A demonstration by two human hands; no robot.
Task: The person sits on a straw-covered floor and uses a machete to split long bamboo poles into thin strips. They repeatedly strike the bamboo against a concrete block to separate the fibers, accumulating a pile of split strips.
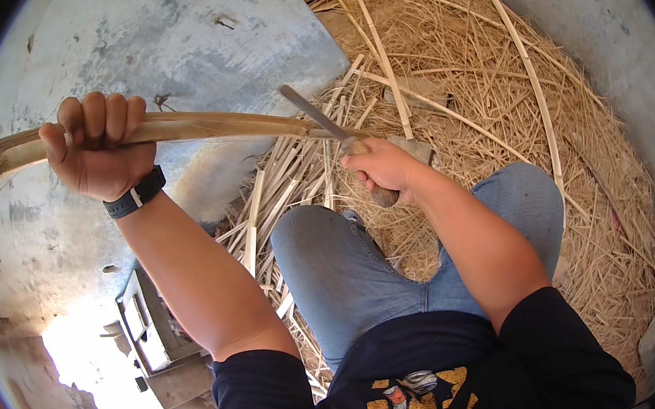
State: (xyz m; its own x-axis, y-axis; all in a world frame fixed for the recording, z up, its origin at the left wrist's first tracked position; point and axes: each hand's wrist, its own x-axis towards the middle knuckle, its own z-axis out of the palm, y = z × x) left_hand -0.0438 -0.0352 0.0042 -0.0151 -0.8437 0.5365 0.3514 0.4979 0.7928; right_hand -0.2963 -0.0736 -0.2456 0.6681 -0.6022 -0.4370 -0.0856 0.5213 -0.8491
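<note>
My left hand (102,144) is closed around a long bamboo pole (215,126), which looks split along its length. The pole runs from the far left edge toward the middle and bends slightly down to the right. In my right hand (381,168) is a knife (316,112) with a thick wooden handle, its narrow dark blade pointing up and left. The blade crosses the pole near its right end; whether it cuts into the bamboo or only lies against it, I cannot tell. The fingers of both hands are wrapped tight.
Straw-like shavings (481,68) cover the floor ahead and to the right, with a long bamboo strip (531,79) among them. Cut slats (263,203) are heaped left of my knees. A pale blue wall (230,39) rises at the left. A boxy object (153,327) stands lower left.
</note>
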